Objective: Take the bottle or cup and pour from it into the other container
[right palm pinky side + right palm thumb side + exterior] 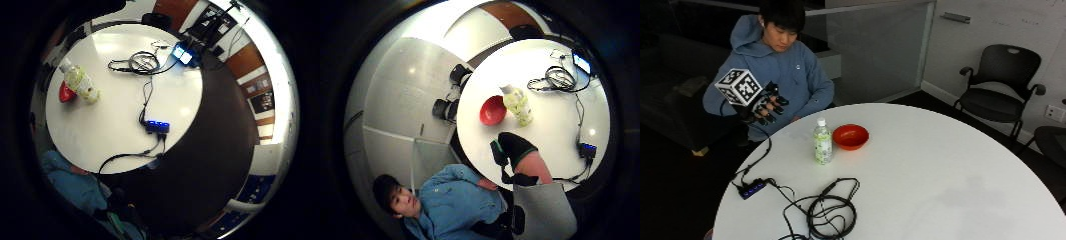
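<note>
A clear bottle [822, 142] with a white cap and a pale green label stands upright on the round white table [939, 175], near the person's side. Right beside it sits a red bowl [850, 136]. My gloved right hand [766, 106] is raised in the air over the table's edge, left of the bottle and well apart from it. Its fingers hang loosely curled and hold nothing. Both palm views look down from high up: the bottle [517, 104] and bowl [493, 110] stand side by side, and again the bottle [80, 81] and bowl [65, 92].
A coil of black cable [830, 212] lies near the table's front edge, leading to a small hub with blue lights [752, 189] at the left rim. A black chair [999, 90] stands beyond the table.
</note>
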